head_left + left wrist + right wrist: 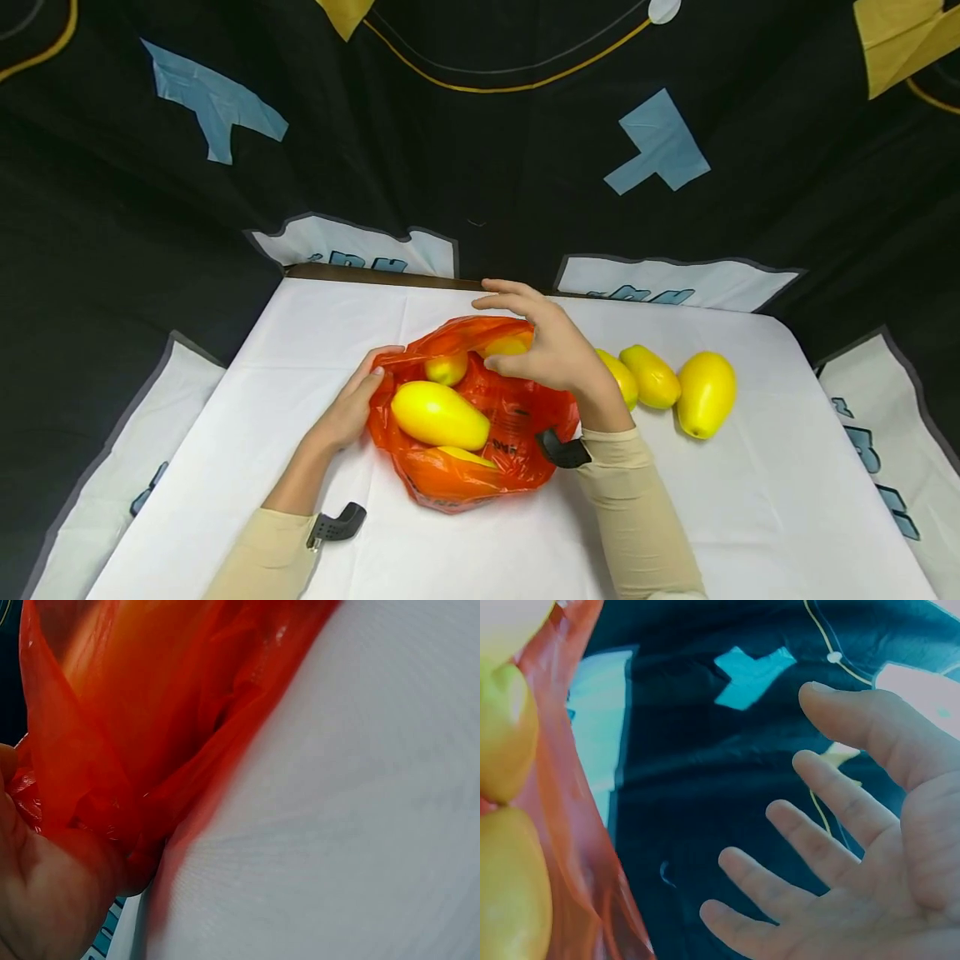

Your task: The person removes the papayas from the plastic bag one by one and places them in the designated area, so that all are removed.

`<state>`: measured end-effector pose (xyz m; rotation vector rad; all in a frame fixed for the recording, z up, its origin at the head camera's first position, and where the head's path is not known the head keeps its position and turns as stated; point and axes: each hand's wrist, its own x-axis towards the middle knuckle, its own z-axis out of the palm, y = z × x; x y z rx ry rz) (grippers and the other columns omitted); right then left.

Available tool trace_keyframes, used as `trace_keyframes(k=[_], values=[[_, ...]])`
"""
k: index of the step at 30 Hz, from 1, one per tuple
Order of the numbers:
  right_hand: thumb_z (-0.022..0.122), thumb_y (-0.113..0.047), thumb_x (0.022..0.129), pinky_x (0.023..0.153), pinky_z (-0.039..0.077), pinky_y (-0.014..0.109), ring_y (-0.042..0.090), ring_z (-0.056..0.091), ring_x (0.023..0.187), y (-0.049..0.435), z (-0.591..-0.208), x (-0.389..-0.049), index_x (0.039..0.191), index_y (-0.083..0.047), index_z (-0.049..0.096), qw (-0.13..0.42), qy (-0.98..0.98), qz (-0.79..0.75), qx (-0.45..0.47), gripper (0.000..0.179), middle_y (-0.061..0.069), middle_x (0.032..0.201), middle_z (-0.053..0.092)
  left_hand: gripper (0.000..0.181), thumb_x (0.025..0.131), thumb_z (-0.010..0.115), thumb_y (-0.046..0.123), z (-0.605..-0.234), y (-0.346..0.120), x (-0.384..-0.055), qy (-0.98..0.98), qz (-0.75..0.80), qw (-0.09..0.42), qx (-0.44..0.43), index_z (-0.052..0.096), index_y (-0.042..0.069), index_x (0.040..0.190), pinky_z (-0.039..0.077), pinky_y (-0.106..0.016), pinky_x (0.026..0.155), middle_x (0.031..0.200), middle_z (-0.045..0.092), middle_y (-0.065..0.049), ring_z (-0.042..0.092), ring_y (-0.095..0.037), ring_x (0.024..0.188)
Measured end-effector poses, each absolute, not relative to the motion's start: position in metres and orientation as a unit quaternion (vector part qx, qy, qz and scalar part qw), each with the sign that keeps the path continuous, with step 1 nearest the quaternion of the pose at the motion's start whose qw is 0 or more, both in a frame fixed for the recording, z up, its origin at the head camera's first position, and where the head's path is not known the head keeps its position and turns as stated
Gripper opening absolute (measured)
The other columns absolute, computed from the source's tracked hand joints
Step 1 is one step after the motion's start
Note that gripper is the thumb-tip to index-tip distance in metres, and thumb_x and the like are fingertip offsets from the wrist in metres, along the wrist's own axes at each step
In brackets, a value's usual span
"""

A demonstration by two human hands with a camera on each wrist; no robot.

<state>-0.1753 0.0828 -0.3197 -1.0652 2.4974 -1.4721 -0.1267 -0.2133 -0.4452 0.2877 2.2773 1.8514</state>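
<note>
Gripping the red bag (468, 489) with our left hand (351, 410), seemingly to hold it gaping, we had one large yellow fruit (440, 415) inside, left of our empty, spread right hand (547, 340).

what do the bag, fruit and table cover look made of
Bag: thin, glossy plastic, judging by its crinkles and see-through film. Fruit: smooth, shiny yellow surface; real skin or moulded plastic, I can't tell. Table cover: probably matt white cloth, from its creases and lack of glare.

Dim, blurry left wrist view
</note>
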Motion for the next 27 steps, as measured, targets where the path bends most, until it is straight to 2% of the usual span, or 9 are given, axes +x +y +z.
trace_keyframes(k=[2,4,9,11,16,21,27], values=[[0.08,0.0,0.074,0.098,0.043,0.052,0.026,0.037,0.133,0.079,-0.331,-0.18,0.126,-0.012,0.064,0.03,0.805,-0.471,-0.358,0.056,0.004,0.147,0.043,0.041,0.108,0.021,0.016,-0.448,-0.213,-0.128,0.767,0.626,0.096,0.1,0.032,0.008,0.147,0.032,-0.032,0.106,0.145,0.04,-0.012,0.036,-0.034,0.131],[0.08,-0.002,0.074,0.096,0.045,0.051,0.022,0.039,0.132,0.076,-0.341,-0.185,0.125,-0.016,0.065,0.038,0.802,-0.468,-0.37,0.055,0.001,0.146,0.045,0.041,0.108,0.021,0.016,-0.455,-0.215,-0.131,0.767,0.627,0.096,0.099,0.031,0.009,0.148,0.032,-0.033,0.106,0.145,0.04,-0.012,0.037,-0.033,0.13],[0.08,-0.008,0.077,0.094,0.049,0.041,0.012,0.043,0.127,0.067,-0.355,-0.189,0.126,-0.025,0.065,0.074,0.784,-0.457,-0.414,0.054,-0.009,0.14,0.049,0.041,0.109,0.022,0.022,-0.475,-0.22,-0.138,0.765,0.63,0.093,0.097,0.032,0.017,0.149,0.027,-0.048,0.11,0.146,0.04,-0.006,0.036,-0.028,0.131],[0.079,-0.008,0.078,0.094,0.049,0.037,0.01,0.044,0.126,0.064,-0.358,-0.189,0.126,-0.025,0.065,0.095,0.776,-0.452,-0.43,0.054,-0.011,0.139,0.05,0.041,0.109,0.023,0.026,-0.478,-0.22,-0.139,0.765,0.629,0.089,0.101,0.032,0.019,0.149,0.026,-0.05,0.111,0.146,0.04,-0.004,0.036,-0.026,0.132],[0.079,-0.006,0.078,0.095,0.048,0.038,0.008,0.044,0.124,0.054,-0.365,-0.188,0.127,-0.019,0.065,0.149,0.775,-0.412,-0.455,0.053,-0.005,0.137,0.054,0.042,0.109,0.023,0.029,-0.479,-0.221,-0.14,0.768,0.626,0.083,0.107,0.033,0.02,0.148,0.026,-0.051,0.11,0.146,0.041,-0.003,0.038,-0.026,0.131],[0.075,-0.003,0.08,0.097,0.048,0.043,0.013,0.046,0.124,0.045,-0.375,-0.188,0.127,-0.013,0.065,0.19,0.775,-0.375,-0.472,0.05,0.002,0.14,0.052,0.042,0.109,0.022,0.022,-0.474,-0.221,-0.138,0.772,0.621,0.088,0.103,0.031,0.015,0.149,0.024,-0.051,0.111,0.147,0.039,-0.005,0.036,-0.027,0.132],[0.071,0.002,0.082,0.092,0.05,0.036,0.014,0.045,0.125,0.032,-0.385,-0.187,0.128,-0.015,0.064,0.208,0.769,-0.342,-0.499,0.05,0.002,0.148,0.044,0.041,0.108,0.024,0.015,-0.452,-0.216,-0.13,0.781,0.609,0.095,0.099,0.031,0.009,0.148,0.024,-0.055,0.111,0.146,0.039,-0.013,0.035,-0.032,0.132]])
